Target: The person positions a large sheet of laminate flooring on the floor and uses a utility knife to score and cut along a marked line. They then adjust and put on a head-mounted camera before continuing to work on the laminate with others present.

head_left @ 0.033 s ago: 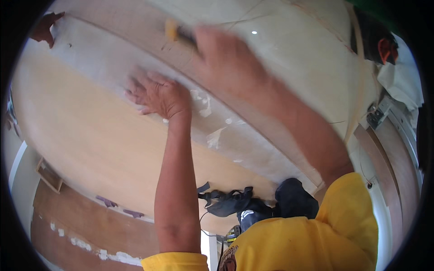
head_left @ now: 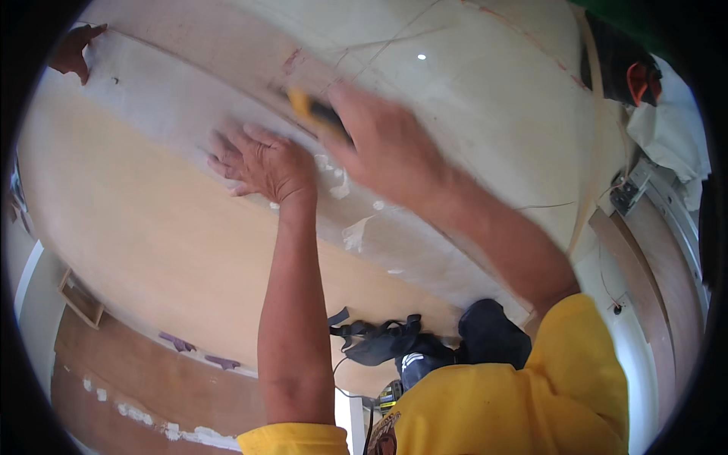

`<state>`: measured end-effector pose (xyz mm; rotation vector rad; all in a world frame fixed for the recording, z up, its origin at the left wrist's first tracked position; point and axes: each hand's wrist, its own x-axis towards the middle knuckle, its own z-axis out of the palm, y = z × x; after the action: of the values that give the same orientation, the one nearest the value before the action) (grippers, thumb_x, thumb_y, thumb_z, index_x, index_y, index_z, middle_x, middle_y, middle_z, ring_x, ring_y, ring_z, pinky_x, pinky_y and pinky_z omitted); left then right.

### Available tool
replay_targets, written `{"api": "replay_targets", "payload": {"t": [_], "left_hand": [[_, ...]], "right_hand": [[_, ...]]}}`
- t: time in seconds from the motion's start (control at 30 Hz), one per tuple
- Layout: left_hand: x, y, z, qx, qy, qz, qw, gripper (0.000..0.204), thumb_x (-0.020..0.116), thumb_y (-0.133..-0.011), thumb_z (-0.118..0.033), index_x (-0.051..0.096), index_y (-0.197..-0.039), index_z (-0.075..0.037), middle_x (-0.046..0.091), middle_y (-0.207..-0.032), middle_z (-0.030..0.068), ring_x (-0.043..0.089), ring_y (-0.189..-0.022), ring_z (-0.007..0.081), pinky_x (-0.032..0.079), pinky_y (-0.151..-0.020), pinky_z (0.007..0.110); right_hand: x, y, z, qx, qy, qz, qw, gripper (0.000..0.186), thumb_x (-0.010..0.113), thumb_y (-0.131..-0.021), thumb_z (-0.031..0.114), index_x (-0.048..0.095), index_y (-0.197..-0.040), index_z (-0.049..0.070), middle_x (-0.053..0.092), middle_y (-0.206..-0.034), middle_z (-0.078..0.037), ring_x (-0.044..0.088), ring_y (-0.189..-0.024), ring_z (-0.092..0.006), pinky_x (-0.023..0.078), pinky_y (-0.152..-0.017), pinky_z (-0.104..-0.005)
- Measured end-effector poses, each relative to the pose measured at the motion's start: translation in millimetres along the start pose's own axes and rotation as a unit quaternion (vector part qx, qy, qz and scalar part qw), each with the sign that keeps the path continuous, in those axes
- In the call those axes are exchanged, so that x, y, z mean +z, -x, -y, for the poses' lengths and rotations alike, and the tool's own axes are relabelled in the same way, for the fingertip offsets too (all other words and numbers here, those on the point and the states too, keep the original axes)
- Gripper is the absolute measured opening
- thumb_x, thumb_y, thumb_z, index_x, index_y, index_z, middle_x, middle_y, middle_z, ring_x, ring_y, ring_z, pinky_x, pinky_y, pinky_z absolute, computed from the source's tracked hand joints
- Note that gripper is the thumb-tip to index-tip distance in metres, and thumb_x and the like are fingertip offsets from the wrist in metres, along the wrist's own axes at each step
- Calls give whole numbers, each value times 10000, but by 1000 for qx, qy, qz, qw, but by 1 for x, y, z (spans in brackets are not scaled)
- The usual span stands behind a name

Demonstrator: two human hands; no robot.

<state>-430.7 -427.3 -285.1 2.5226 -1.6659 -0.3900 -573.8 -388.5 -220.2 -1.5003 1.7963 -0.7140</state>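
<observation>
My left hand (head_left: 265, 163) lies flat with fingers spread on a long pale strip (head_left: 182, 98), which crosses a light wooden panel (head_left: 152, 212) diagonally. White smears mark the strip beside that hand. My right hand (head_left: 383, 140), blurred by motion, is closed round a yellow-and-black tool (head_left: 315, 110) that looks like a utility knife. Its yellow end points up and left, near the strip's far edge. The tip is too smeared to make out, so I cannot tell whether it touches the surface.
A torn reddish-brown piece (head_left: 74, 53) lies at the far left. Black straps (head_left: 379, 337) rest by my body. To the right are a metal fitting (head_left: 628, 193) and long boards (head_left: 633, 265). A small wooden frame (head_left: 80, 299) stands at the left; a dark bundle (head_left: 614, 61) is at far right.
My right hand and the tool have come nearer to me and slightly right, toward the strip's edge. The left hand stays flat in nearly the same place.
</observation>
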Motion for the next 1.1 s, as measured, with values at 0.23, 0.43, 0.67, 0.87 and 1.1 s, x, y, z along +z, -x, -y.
{"api": "replay_targets", "payload": {"t": [0.23,0.43,0.67,0.87,1.1], "left_hand": [[2,3,-4,27,9,9,1000,679,484,-978,-530,359,-1527,-151,221,-1621,112,85,-1509,403,106,-1085,777],[3,5,-21,46,-11,-7,999,975,644,-791,-673,330,-1554,-153,229,-1626,125,113,-1507,372,121,-1083,779],[1,5,-19,63,-3,-12,998,954,646,-805,-613,300,-1557,-139,213,-1620,137,90,-1507,421,111,-1101,770],[-19,15,28,173,1,72,982,864,641,-889,-551,362,-1514,-24,347,-1562,205,293,-1455,387,271,-1138,591],[-176,214,185,111,130,362,916,540,630,-992,-304,503,-1435,-22,587,-1368,241,568,-1278,279,447,-1040,343]], "right_hand": [[-31,181,-129,345,167,-270,883,362,616,-946,160,548,-1251,-24,630,-1010,-210,630,-900,-376,508,-806,-442],[-39,265,-207,203,376,-287,857,503,648,-869,135,510,-1334,3,603,-1157,-189,554,-1095,-398,420,-916,-509],[-36,270,-212,203,340,-270,878,509,633,-859,192,542,-1326,10,618,-1165,-175,561,-1062,-375,416,-908,-494],[-37,262,-198,138,313,-300,890,497,648,-864,221,561,-1335,86,609,-1108,-132,564,-1016,-339,420,-886,-475],[-36,270,-218,160,344,-304,874,475,654,-878,265,558,-1318,116,607,-1106,-118,569,-1060,-330,424,-894,-493]]}}
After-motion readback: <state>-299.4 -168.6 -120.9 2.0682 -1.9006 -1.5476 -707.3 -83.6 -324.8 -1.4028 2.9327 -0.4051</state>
